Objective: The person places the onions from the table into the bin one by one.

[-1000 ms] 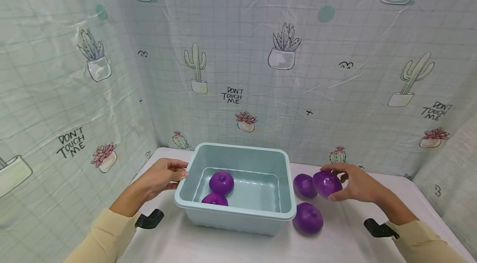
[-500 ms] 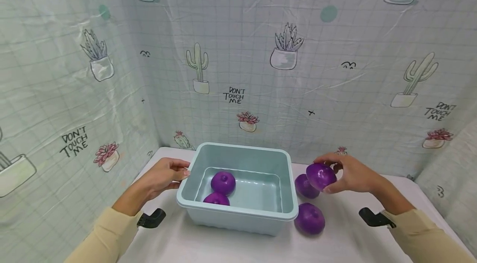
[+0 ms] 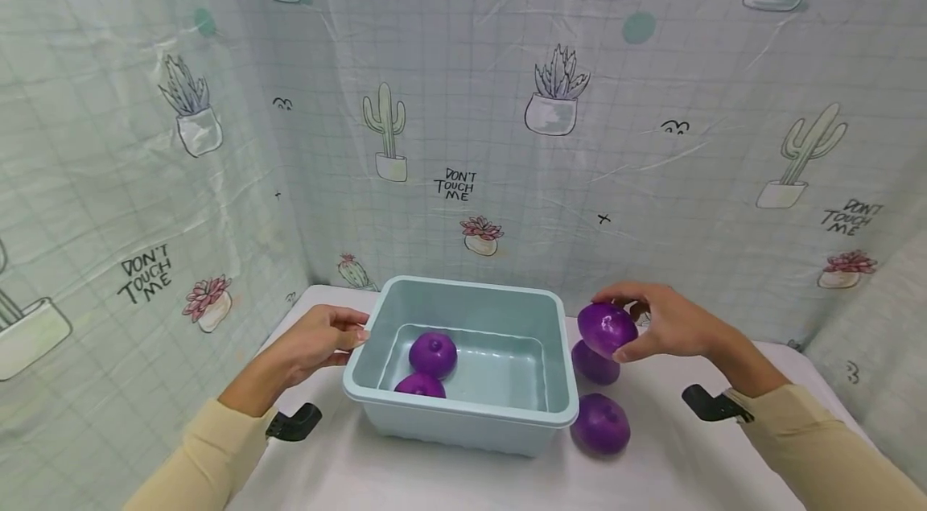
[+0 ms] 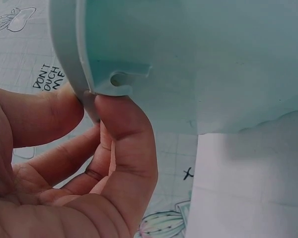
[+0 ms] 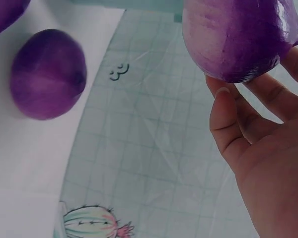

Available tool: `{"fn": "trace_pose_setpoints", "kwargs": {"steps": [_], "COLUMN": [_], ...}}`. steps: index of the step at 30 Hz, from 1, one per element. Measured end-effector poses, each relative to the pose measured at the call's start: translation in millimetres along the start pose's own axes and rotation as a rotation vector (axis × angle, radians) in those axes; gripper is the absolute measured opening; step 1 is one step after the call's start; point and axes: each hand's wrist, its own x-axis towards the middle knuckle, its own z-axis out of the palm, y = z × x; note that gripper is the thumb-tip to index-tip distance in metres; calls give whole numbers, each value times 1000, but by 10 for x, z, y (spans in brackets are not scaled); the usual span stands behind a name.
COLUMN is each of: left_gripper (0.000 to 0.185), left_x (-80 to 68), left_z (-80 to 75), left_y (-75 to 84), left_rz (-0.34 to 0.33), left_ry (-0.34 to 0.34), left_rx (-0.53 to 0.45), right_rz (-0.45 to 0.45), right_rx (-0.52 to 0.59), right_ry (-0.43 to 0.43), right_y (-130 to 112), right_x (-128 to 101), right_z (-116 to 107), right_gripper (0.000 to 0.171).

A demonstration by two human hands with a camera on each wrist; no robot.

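Pale blue plastic tub (image 3: 463,424) stands upright on the white table (image 3: 681,455), near its far edge and left of its middle. Left hand (image 3: 324,338) at the tub's left side: thumb and index finger pinch the rim, index tucked underneath, the other fingers bent. Right hand (image 3: 669,322) half closed, fingertips and thumb around a glossy purple fruit (image 3: 607,328), lifted off the table just outside the tub's right edge. Two more like it lie on the table: the far fruit (image 3: 598,366), partly hidden below the held one in the head view, beside the tub's right wall towards the table's far edge; the near fruit (image 3: 603,424) by the tub's front right corner. Inside, towards the left end, a rear fruit (image 3: 433,356) and a front fruit (image 3: 420,385), the latter partly covered by the front rim; whether they touch, cannot tell. Cactus-print cloth (image 3: 507,92) behind the table.
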Motion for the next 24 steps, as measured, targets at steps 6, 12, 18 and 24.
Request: {"fn": "trace_pose_setpoints", "kwargs": {"steps": [6, 12, 18, 24], "left_gripper": [43, 45, 41, 39], "left_x": [-6, -6, -19, 2], "left_z": [-15, -29, -25, 14], "left_y": [3, -3, -20, -37], "left_rz": [9, 13, 16, 28], "left_ry": [0, 8, 25, 10], "left_rx": [-1, 0, 0, -17], "right_rz": [-21, -54, -85, -137], "right_rx": [4, 0, 35, 57], "right_ry": [-23, -36, -76, -99], "right_y": [-91, -165, -252, -323], "right_x": [107, 217, 356, 469], "right_z": [-20, 10, 32, 31], "right_gripper": [70, 69, 69, 70]}}
